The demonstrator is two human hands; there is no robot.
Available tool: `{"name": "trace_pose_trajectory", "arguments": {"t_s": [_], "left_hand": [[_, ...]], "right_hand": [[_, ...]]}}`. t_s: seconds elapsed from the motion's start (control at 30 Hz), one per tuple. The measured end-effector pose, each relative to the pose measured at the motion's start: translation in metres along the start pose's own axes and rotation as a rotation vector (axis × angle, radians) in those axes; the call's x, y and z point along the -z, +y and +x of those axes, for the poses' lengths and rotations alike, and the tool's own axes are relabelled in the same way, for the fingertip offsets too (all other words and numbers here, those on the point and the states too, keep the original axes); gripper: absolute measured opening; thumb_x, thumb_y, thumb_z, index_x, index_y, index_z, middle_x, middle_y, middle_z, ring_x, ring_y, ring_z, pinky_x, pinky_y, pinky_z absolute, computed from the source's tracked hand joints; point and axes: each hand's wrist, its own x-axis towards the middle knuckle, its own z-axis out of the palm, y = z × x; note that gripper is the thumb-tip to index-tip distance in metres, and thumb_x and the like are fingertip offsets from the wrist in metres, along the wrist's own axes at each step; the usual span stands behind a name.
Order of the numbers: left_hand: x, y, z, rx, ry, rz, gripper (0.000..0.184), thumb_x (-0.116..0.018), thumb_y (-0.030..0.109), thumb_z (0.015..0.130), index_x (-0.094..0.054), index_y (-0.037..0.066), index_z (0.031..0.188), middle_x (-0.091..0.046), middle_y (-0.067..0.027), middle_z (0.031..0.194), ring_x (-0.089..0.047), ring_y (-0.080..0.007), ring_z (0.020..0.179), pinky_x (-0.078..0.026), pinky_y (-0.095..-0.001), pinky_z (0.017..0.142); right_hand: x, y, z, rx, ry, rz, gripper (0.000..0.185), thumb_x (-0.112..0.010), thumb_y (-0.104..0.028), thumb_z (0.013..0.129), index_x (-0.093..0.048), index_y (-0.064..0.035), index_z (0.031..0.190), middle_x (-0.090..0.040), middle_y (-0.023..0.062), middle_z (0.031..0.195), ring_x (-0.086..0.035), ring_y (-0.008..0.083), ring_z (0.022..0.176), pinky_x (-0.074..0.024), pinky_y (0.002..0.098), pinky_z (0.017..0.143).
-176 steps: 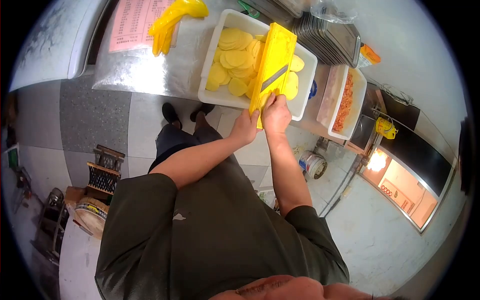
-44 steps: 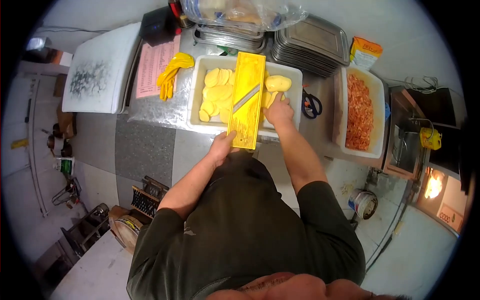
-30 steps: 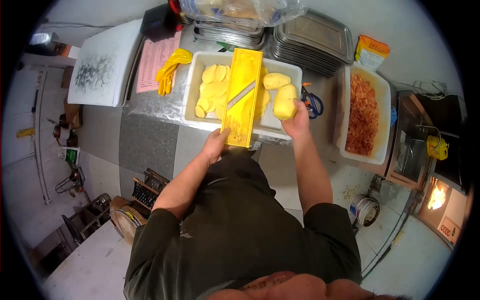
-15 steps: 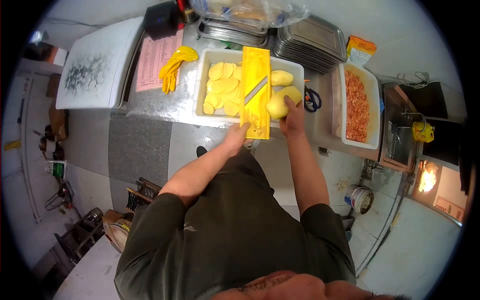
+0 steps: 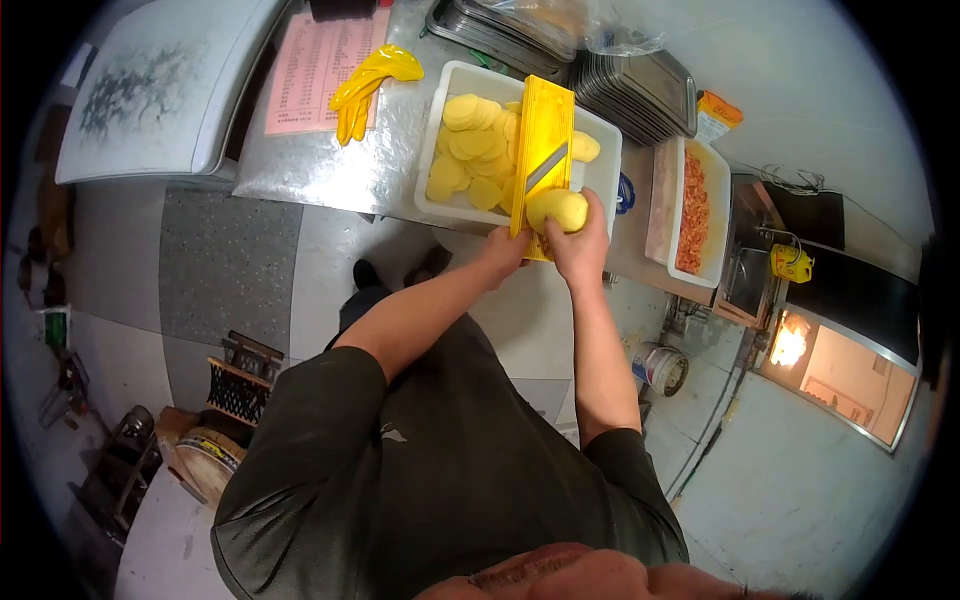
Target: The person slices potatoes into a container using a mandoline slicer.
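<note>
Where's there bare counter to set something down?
The widest bare patch of the shiny steel counter lies in front of the pink printed sheet and yellow rubber glove, reaching to the white rectangular tub. It's crowded behind that tub, where dark metal trays stand stacked, and tight on its right, by a blue object and a white tub of reddish pieces.

At far left, a yellow glove [image 5: 368, 86] overlaps a pink printed sheet [image 5: 308, 75]. At far right, stacked trays [image 5: 643, 95] stand near an orange packet [image 5: 718, 115], and a pale tub [image 5: 664, 195] of reddish pieces [image 5: 692, 215] sits nearer. A bucket [image 5: 660, 368] shows at the right, nearer still.
</note>
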Motion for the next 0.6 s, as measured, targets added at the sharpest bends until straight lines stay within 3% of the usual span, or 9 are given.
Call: {"name": "trace_pose_trajectory", "arguments": {"t_s": [0.17,0.3,0.47,0.6], "left_hand": [[0.003,0.002,0.005,-0.019,-0.012,-0.015,0.042,-0.056,0.032,0.098,-0.063,-0.007,0.111,-0.068,-0.0124,0.099,-0.068,-0.0193,0.081,-0.058,-0.0320,0.069],[-0.001,0.019,-0.020,-0.024,0.062,0.107,0.043,-0.057,0.031,0.097,-0.061,-0.009,0.112,-0.068,-0.0135,0.099,-0.068,-0.0201,0.082,-0.057,-0.0333,0.070],[-0.007,-0.023,0.009,-0.045,0.074,0.005,0.046,-0.059,0.032,0.096,-0.057,-0.010,0.115,-0.067,-0.0178,0.101,-0.068,-0.0241,0.085,-0.056,-0.0360,0.071],[-0.009,-0.022,0.007,-0.050,0.128,0.000,0.048,-0.061,0.033,0.094,-0.057,-0.010,0.115,-0.067,-0.0207,0.103,-0.068,-0.0267,0.086,-0.055,-0.0377,0.069]], "right_hand": [[0.002,-0.015,-0.001,0.077,0.006,-0.170,0.070,-0.079,-0.022,0.075,-0.050,-0.0031,0.135,-0.059,0.0238,0.125,-0.058,0.0400,0.115,-0.0488,0.0440,0.097],[0.003,-0.019,0.006,-0.001,-0.066,-0.178,0.069,-0.081,-0.025,0.076,-0.050,-0.0040,0.133,-0.060,0.0229,0.123,-0.060,0.0406,0.111,-0.0501,0.0442,0.093],[-0.003,-0.017,0.012,0.131,-0.001,-0.252,0.068,-0.082,-0.026,0.077,-0.050,-0.0037,0.132,-0.061,0.0232,0.121,-0.060,0.0415,0.109,-0.0506,0.0447,0.092],[-0.001,-0.027,0.014,0.049,-0.091,-0.282,0.069,-0.081,-0.027,0.077,-0.049,-0.0037,0.134,-0.060,0.0237,0.122,-0.060,0.0422,0.110,-0.0504,0.0453,0.092]]}}
